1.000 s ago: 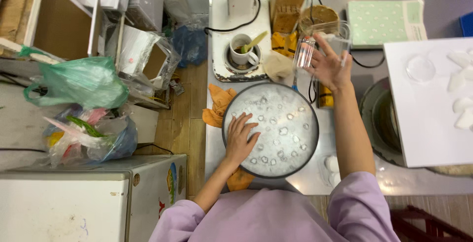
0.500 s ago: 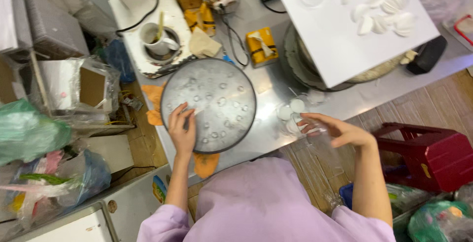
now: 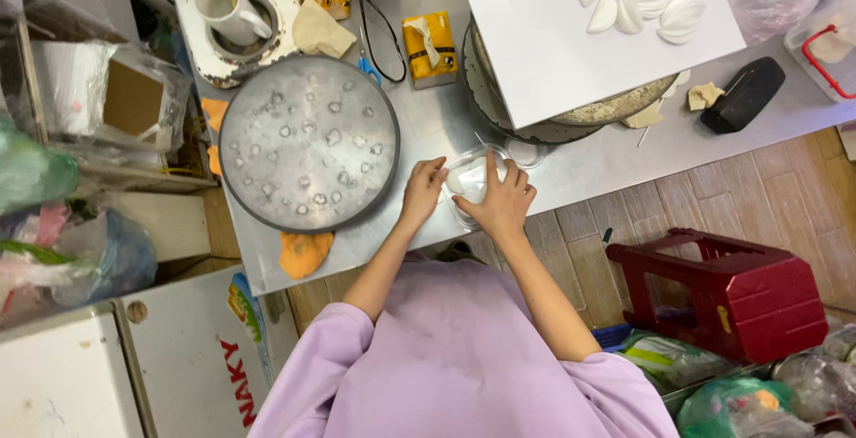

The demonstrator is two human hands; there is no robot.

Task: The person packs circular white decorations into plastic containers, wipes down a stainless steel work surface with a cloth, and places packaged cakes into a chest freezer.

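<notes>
Overhead view of a person in a lilac top standing at a steel worktable (image 3: 588, 170). Both hands meet at a small clear plastic container (image 3: 470, 179) holding something white, which sits on the table near its front edge, just to the right of a large round metal tray (image 3: 308, 142). The left hand (image 3: 423, 190) touches the container's left side with its fingertips, while the right hand (image 3: 505, 202) lies over its right side, fingers spread on top; whether either hand truly grips it cannot be told. The tray's surface is dotted with small pale blobs. Behind the tray stands a white mug (image 3: 221, 3) with a stick in it, and beside that a yellow packet (image 3: 430, 47). To the right, a white board (image 3: 571, 37) carries several white oval pieces. A red plastic stool (image 3: 727, 291) stands on the floor at the person's right
</notes>
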